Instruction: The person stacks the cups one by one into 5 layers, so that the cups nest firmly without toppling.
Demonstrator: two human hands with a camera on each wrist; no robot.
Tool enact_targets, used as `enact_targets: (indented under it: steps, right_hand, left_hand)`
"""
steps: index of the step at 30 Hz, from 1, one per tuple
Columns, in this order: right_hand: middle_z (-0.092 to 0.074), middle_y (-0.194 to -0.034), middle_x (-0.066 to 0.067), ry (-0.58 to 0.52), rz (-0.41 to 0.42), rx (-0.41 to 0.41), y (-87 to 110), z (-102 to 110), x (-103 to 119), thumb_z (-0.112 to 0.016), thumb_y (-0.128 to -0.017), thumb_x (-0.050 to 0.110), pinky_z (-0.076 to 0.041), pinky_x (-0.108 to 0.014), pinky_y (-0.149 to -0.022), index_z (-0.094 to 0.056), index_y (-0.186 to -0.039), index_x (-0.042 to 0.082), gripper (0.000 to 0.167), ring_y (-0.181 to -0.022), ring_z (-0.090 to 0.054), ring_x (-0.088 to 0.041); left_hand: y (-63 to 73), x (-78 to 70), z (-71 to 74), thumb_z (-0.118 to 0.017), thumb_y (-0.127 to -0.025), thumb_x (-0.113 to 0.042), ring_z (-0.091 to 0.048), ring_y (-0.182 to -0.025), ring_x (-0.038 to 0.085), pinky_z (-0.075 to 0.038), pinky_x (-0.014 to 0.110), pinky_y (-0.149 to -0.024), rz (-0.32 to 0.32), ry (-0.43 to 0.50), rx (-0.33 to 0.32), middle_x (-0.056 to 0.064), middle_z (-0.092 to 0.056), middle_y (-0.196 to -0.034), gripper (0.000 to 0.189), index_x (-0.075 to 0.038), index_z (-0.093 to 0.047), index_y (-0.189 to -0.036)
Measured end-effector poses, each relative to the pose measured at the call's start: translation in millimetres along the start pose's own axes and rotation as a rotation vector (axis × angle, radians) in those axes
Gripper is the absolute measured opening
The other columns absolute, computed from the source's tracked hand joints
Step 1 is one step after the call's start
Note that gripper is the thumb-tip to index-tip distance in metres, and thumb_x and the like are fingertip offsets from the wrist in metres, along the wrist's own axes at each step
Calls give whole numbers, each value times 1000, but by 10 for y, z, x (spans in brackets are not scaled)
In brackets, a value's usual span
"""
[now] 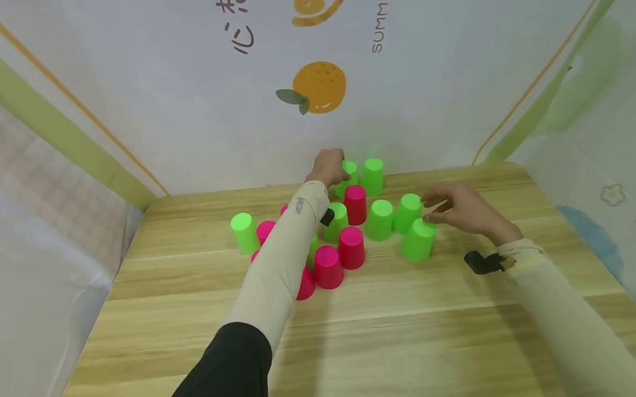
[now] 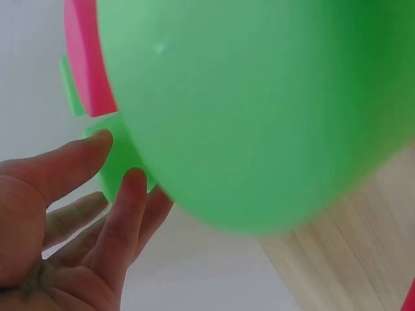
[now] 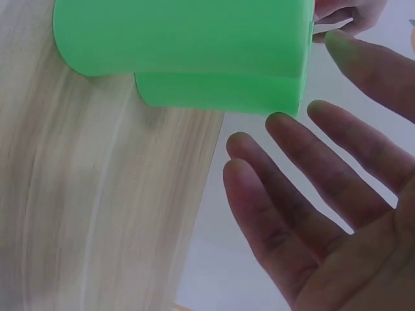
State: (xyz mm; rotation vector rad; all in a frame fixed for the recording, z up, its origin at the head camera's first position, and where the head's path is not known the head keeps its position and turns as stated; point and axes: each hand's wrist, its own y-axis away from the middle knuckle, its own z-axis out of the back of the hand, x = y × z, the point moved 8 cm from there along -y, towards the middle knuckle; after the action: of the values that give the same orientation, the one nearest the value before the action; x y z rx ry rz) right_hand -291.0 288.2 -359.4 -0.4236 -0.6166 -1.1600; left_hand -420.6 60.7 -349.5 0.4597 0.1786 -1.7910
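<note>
- Dark sleeve (image 1: 228, 367), nearest the camera: matt fabric. A cream sleeve (image 1: 271, 268) extends from it across the cups. Advised: keep this forearm raised, since a low sweep could topple them.
- Printed sheet (image 1: 436, 97): pale and smooth, decorated with oranges, behind the desk.
- Desk (image 1: 396, 346): flat, pale wood-grain top. Judged slick enough for cups to slide if nudged.
- Cup group, toward the desk's far side: tapered green cups (image 1: 380, 220) and pink cups (image 1: 352, 248), standing closed end up. Walls smooth, apparently thin plastic; a light touch should suffice, as hard squeezing could dent them.
- Right hand (image 1: 468, 212): released, fingers spread, holding nothing, just beside the rightmost green cup (image 1: 417, 242).
- Left hand (image 1: 327, 166): thumb and fingers set about the far green cup; whether it is grasping cannot be told.
- Far green cup (image 1: 353, 170): beside another green one, behind a pink one. Even pressure on opposite sides and a vertical lift would best spare its neighbours.
- Black wrist mount (image 1: 328, 217): close to a green cup; clearance warrants watching.
</note>
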Motion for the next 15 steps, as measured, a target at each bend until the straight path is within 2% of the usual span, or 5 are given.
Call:
enact_targets:
  steps: [4,8,11,13,15]
  right_hand:
    - [-67,-123,-30,1,2,5,19,-35,12,-75,-90,15,-62,-48,-84,-62,-126,-4,43,-102,-72,-42]
    - [-67,-124,-29,10,3,17,45,-77,6,-77,-88,17,-61,-49,-87,-62,-127,-3,46,-106,-70,-43]
    - [-66,-126,-28,20,6,23,75,-104,6,-79,-86,18,-60,-51,-88,-60,-129,-3,51,-108,-69,-44]
    - [-66,-127,-28,32,18,19,96,-114,20,-80,-86,19,-60,-52,-89,-60,-130,-2,53,-109,-69,-44]
    - [-65,-127,-27,41,31,9,119,-121,43,-80,-86,21,-59,-54,-89,-60,-130,-2,54,-109,-69,-44]
  left_hand:
    - [50,42,88,-73,-92,-21,-57,-124,32,-52,40,-104,-8,5,3,16,-62,-130,43,2,-59,-125]
    - [132,129,256,-67,-95,-23,-68,-113,29,-55,38,-102,3,61,2,17,-62,-133,49,2,-54,-136]
    - [224,197,382,-62,-98,-21,-73,-103,29,-59,36,-95,7,191,27,20,-63,-130,49,2,-50,-139]
    - [302,242,465,-61,-98,-19,-72,-106,31,-61,37,-91,7,299,43,22,-63,-129,49,3,-48,-140]
    - [381,298,546,-61,-99,-19,-70,-110,33,-61,37,-90,-3,368,45,22,-64,-128,49,3,-47,-141]
